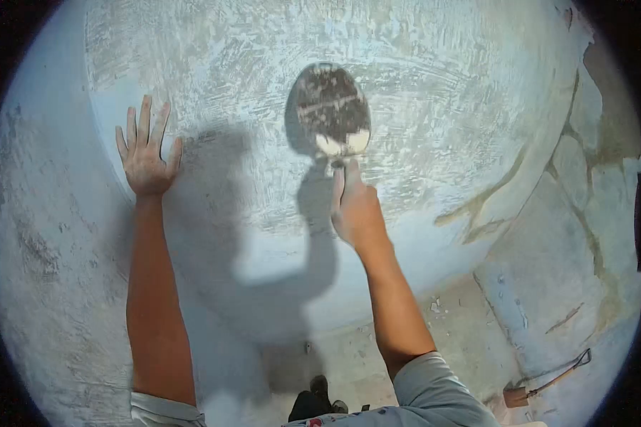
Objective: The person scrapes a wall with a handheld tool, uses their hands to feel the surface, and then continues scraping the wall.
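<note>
My left hand point(148, 160) lies flat with its fingers spread on the pale, scraped wall point(434, 99), at the left. Near the middle, my right hand point(355, 203) is closed around the handle of a wide, rounded scraper point(333, 107). The scraper's dark blade points upward over the wall and has whitish residue on its lower part. A shadow falls just left of the blade; whether the blade touches the wall, I cannot tell.
At the lower right, a shovel point(517, 396) with a wooden shaft lies on the floor. Small pale debris point(436, 306) is scattered on the floor point(356, 356). A dark shoe point(320, 386) shows at the bottom. Cracked, patched wall point(570, 171) stands at the right.
</note>
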A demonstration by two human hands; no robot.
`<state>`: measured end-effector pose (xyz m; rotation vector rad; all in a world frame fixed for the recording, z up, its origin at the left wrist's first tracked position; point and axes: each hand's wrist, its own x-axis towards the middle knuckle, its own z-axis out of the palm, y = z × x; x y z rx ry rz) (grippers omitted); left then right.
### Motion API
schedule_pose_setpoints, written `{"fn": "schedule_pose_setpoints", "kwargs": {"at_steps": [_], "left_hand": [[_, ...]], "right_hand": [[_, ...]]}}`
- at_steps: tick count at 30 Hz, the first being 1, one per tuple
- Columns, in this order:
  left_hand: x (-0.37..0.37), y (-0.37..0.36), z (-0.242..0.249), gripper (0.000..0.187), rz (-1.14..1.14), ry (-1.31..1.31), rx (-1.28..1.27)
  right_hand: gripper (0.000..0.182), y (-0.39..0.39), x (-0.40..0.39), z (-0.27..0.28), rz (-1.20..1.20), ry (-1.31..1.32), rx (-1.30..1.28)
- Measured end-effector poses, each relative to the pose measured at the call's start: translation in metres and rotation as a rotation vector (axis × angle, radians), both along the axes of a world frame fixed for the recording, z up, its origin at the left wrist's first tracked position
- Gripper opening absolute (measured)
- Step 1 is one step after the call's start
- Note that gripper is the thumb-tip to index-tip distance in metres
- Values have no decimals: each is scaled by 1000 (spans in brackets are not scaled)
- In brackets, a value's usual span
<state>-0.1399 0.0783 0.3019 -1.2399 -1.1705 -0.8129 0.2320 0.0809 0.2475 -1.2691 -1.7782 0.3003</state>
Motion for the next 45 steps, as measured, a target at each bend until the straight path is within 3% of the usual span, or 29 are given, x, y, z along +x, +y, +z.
{"fn": "schedule_pose_setpoints", "kwargs": {"at_steps": [1, 8, 9, 13, 17, 21, 26, 31, 35, 39, 45], "left_hand": [[0, 0, 0, 61, 3, -5, 3], [3, -1, 0, 57, 8, -25, 25], [2, -1, 0, 57, 3, -24, 20], [0, 2, 0, 58, 13, -36, 8], [1, 0, 0, 58, 19, -38, 14], [2, 1, 1, 57, 29, -41, 7], [-1, 2, -1, 55, 38, -31, 17], [0, 1, -1, 57, 40, -5, 10], [-1, 0, -1, 57, 30, 5, 8], [2, 0, -1, 58, 17, -6, 12], [-1, -1, 0, 59, 17, -12, 6]], "right_hand": [[41, 1, 2, 13, 78, 43, -10], [41, 2, 14, -25, 13, -38, 54], [41, -7, 13, 0, 33, -59, -65], [40, 5, 8, 27, 34, -102, 1], [39, 3, 11, -31, 40, -58, 9], [40, -10, 4, 21, 80, -46, -31], [42, -9, 10, -5, 38, -107, -86], [43, -14, 0, 23, 57, -95, -70], [41, -10, 7, -6, 41, -92, -104], [42, 3, -1, 8, 55, -90, 70], [40, -9, 3, -2, 53, -60, -37]]}}
